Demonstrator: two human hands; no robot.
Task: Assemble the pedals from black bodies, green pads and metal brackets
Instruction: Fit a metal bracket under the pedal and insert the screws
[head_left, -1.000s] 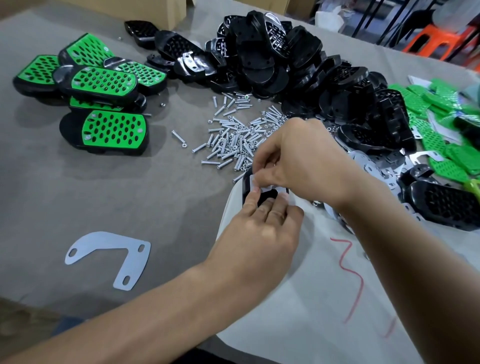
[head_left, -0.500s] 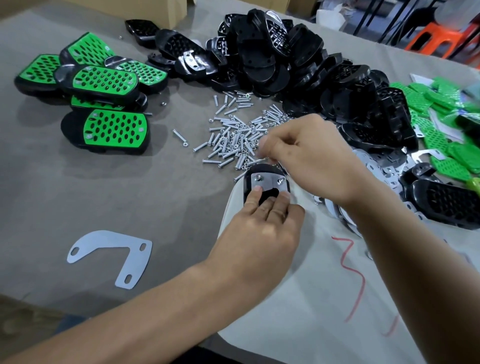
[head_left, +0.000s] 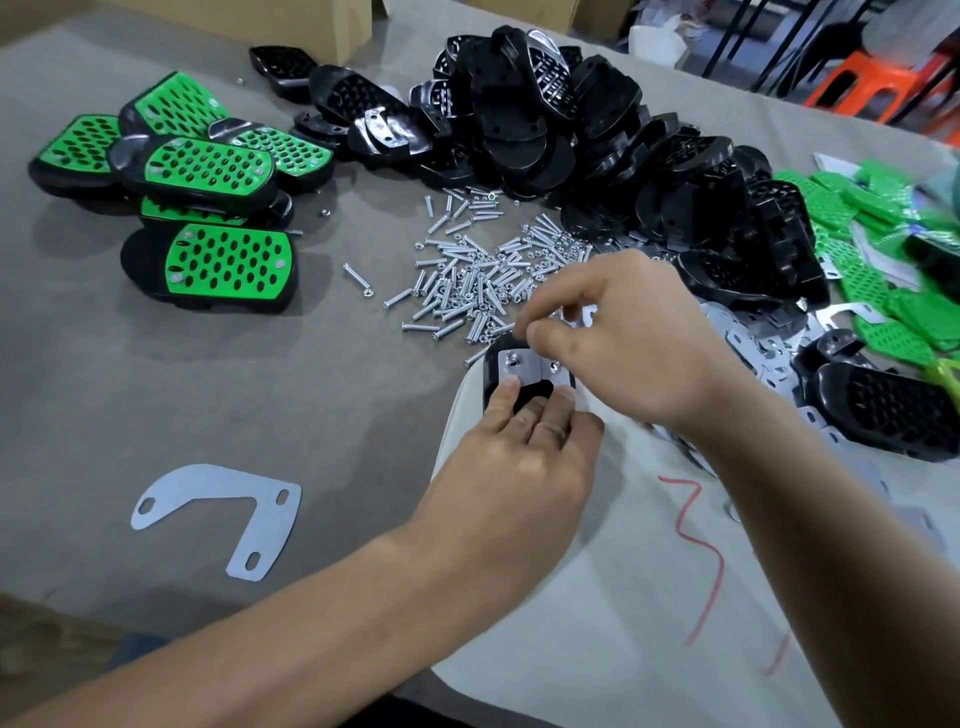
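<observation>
– Black body (head_left: 491, 369) at mid-worktop (head_left: 156, 389), on the far edge of a white sheet (head_left: 571, 597): what stage is this?

– Bracket fitting, by the look of it. A metal bracket (head_left: 522, 366) lies on the body, with two screw ends showing through it. The left hand (head_left: 509, 467) presses it flat with straight fingers (head_left: 506, 400). The right hand (head_left: 628, 338) hovers just over its far edge, fingers curled, thumb to forefinger. Whether they pinch a nut cannot be told.

– And next?

– Probably a nut onto each screw end, then tightening. That calls for the left hand to stop bracket and body shifting while the right works a very small part. No green pad shows on this one, and its underside is hidden.

– What surrounds it?

– Loose screws (head_left: 478, 280) lie just beyond, reaching the body's far side. Farther off is a heap of black bodies (head_left: 597, 130). Finished pedals (head_left: 208, 171) sit far left, with green pads (head_left: 883, 249) and more brackets (head_left: 753, 343) to the right. A spare bracket (head_left: 218, 514) lies near left, well apart.

– Anything in the way?

– The screw pile crowds the work, and a dropped nut could vanish in it.
</observation>
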